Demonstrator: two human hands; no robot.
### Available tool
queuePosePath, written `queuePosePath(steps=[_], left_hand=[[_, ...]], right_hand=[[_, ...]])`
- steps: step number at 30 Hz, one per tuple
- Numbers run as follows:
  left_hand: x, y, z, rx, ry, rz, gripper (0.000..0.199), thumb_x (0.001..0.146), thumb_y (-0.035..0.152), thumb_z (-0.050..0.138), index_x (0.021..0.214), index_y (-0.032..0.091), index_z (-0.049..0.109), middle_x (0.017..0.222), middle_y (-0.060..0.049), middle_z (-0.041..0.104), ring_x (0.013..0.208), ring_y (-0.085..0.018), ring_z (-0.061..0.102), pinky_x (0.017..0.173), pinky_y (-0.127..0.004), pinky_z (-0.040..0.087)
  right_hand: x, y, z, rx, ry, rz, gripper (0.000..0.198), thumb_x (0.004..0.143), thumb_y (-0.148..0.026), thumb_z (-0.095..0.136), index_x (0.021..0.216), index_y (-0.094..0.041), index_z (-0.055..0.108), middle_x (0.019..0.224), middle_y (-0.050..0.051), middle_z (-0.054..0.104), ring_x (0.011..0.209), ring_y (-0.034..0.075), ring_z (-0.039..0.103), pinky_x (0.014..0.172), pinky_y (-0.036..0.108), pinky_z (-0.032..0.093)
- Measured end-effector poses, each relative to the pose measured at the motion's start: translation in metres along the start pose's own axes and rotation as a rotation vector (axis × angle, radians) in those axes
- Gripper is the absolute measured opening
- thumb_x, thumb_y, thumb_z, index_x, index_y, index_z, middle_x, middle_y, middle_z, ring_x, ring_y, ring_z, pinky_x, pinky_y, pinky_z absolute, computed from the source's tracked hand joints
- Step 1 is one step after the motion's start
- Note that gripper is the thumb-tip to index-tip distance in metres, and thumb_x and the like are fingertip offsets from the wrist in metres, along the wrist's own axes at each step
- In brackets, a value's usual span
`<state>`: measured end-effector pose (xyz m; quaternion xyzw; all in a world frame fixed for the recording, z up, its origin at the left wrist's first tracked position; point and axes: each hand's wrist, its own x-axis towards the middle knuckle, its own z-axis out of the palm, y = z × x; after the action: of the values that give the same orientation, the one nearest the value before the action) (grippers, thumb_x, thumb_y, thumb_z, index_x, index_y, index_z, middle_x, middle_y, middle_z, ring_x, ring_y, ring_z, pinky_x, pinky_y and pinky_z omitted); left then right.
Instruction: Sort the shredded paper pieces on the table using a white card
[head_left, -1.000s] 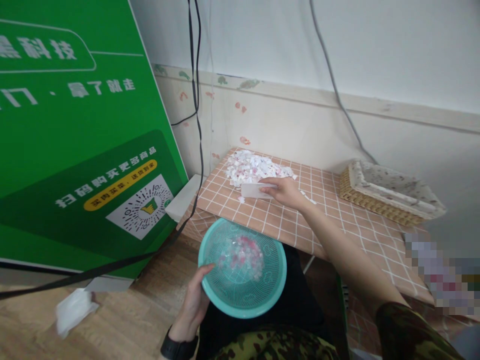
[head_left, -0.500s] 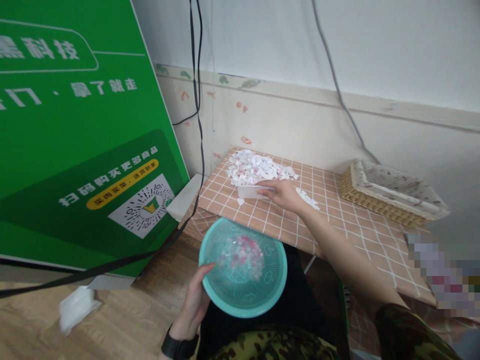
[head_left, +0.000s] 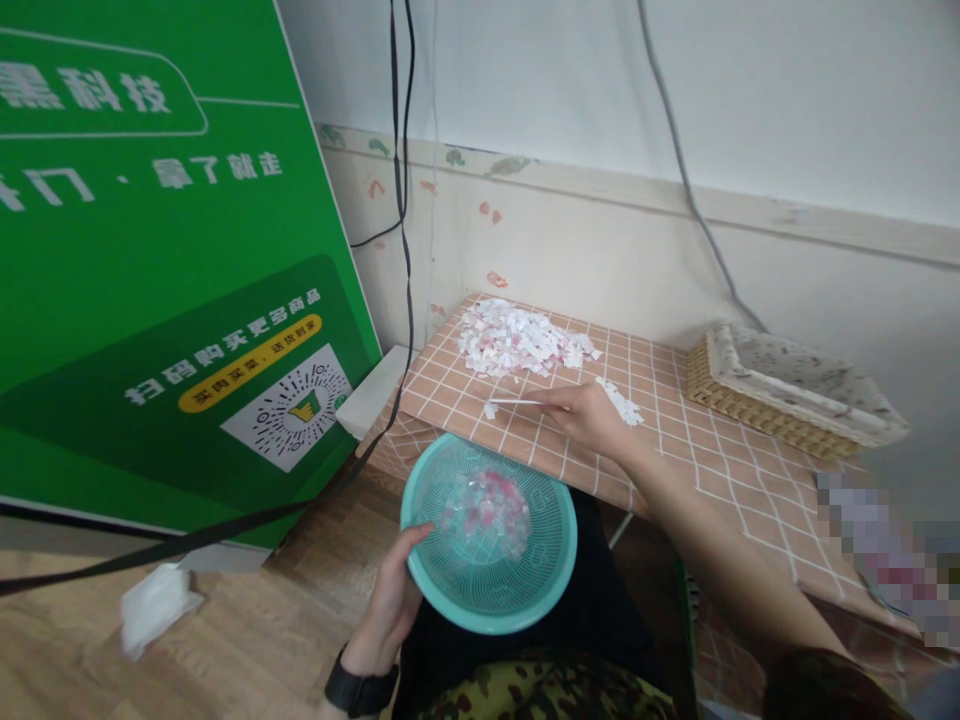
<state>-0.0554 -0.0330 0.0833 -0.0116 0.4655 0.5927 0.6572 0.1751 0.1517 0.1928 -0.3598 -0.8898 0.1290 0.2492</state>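
My left hand [head_left: 395,588] grips the left rim of a teal plastic colander [head_left: 553,590], its thumb over the edge. Inside the colander lie pink and clear-looking small pieces [head_left: 491,515]. In my right hand [head_left: 581,412] is a thin white card [head_left: 514,402], seen edge-on just above the checked tabletop. A small white paper scrap [head_left: 490,411] sits by the card's left end. Behind the card, a heap of white and pinkish paper scraps [head_left: 517,338] covers the tabletop's far left corner. More white scraps [head_left: 621,402] lie beside my right wrist.
The brown checked tablecloth [head_left: 712,460] covers the table, with a lined wicker basket [head_left: 795,400] at its back right. A green sign panel [head_left: 150,270] stands at left. Black cables [head_left: 405,220] hang in front of the wall, and a white bag [head_left: 159,608] lies on the floor.
My right hand has drawn the card nearer to the table's front edge and tipped it from face-on to edge-on. My left hand stays on the colander's rim.
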Motion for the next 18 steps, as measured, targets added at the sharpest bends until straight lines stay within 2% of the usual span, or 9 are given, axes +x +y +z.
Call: queuePosePath(steps=[2,4,7,11,18], left_hand=[[0.000,0.000,0.001,0.002,-0.013,-0.004,0.017,0.068,0.020,0.067,0.082,0.011,0.071,0.078,-0.007,0.075,0.079,-0.027,0.068,0.078,-0.039,0.051],[0.000,0.000,0.002,0.004,-0.014,-0.004,0.017,0.068,0.020,0.066,0.082,0.012,0.071,0.078,-0.007,0.075,0.079,-0.027,0.068,0.078,-0.040,0.051],[0.000,0.000,0.003,-0.001,0.004,0.002,0.014,0.067,0.018,0.067,0.078,0.013,0.071,0.074,-0.006,0.074,0.079,-0.027,0.068,0.078,-0.038,0.051],[0.000,-0.001,0.001,0.002,0.006,0.004,0.012,0.066,0.018,0.067,0.076,0.012,0.071,0.073,-0.007,0.074,0.080,-0.027,0.068,0.078,-0.038,0.052],[0.004,-0.005,-0.003,0.006,-0.002,0.001,0.014,0.067,0.019,0.068,0.077,0.011,0.070,0.075,-0.007,0.074,0.077,-0.025,0.068,0.077,-0.037,0.052]], right_hand=[[-0.016,-0.014,0.012,-0.005,0.051,-0.059,0.035,0.086,-0.018,0.046,0.115,-0.029,0.062,0.104,0.000,0.069,0.089,0.015,0.066,0.076,0.029,0.052],[-0.029,-0.032,0.031,-0.050,0.048,-0.165,0.038,0.087,-0.019,0.045,0.123,-0.027,0.055,0.120,0.002,0.061,0.108,0.017,0.058,0.088,0.033,0.049],[-0.039,-0.056,0.062,-0.243,-0.003,-0.266,0.043,0.088,-0.021,0.044,0.130,-0.026,0.047,0.131,0.006,0.052,0.118,0.023,0.050,0.093,0.041,0.046],[-0.035,-0.070,0.084,-0.434,-0.038,-0.224,0.042,0.091,-0.020,0.039,0.132,-0.025,0.044,0.131,0.010,0.052,0.114,0.027,0.053,0.083,0.041,0.051],[-0.041,-0.069,0.082,-0.546,-0.021,-0.053,0.042,0.090,-0.020,0.040,0.131,-0.022,0.046,0.125,0.015,0.055,0.110,0.031,0.055,0.074,0.042,0.053]])
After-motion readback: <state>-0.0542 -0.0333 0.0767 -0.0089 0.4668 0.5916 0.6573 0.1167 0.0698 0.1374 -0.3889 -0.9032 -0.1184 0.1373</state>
